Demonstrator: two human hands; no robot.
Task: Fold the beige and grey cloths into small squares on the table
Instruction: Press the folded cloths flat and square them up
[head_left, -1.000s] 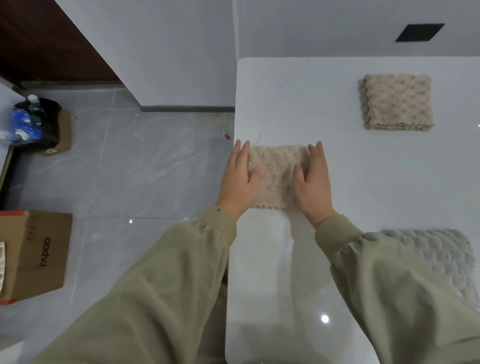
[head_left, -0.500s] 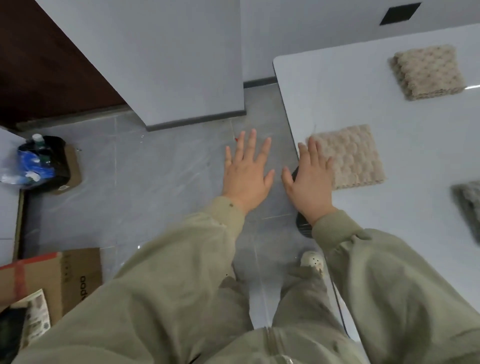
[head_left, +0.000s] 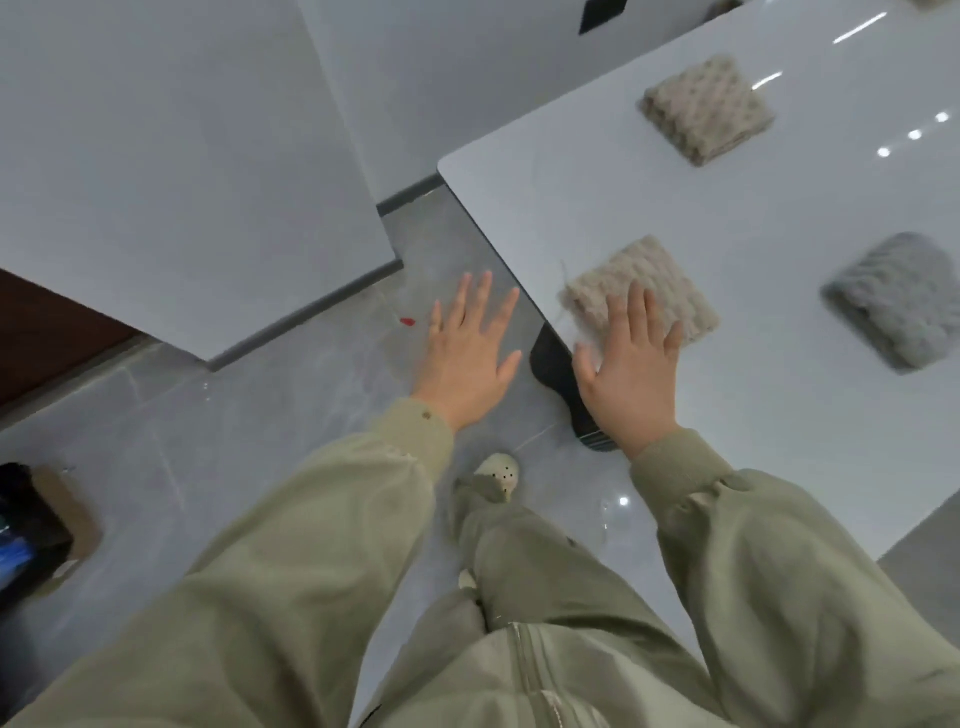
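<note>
A folded beige cloth (head_left: 644, 283) lies as a small square near the left edge of the white table (head_left: 779, 415). My right hand (head_left: 631, 364) hovers flat over its near corner with straight fingers; whether it touches the cloth I cannot tell. My left hand (head_left: 470, 348) is spread open beyond the table's edge, above the floor, holding nothing. A second folded beige cloth (head_left: 706, 106) sits farther back on the table. A folded grey cloth (head_left: 896, 299) lies to the right of the near beige one.
A grey wall corner with a dark skirting (head_left: 311, 306) stands to the left. A dark table base (head_left: 561, 379) shows under the edge. My shoe (head_left: 496, 475) is on the tiled floor. A dark bin on cardboard (head_left: 31, 525) sits far left.
Both hands have come off the beige cloth. The left hand moved off the table over the floor. The view swung left and tilted, so the table now sits at the right.
</note>
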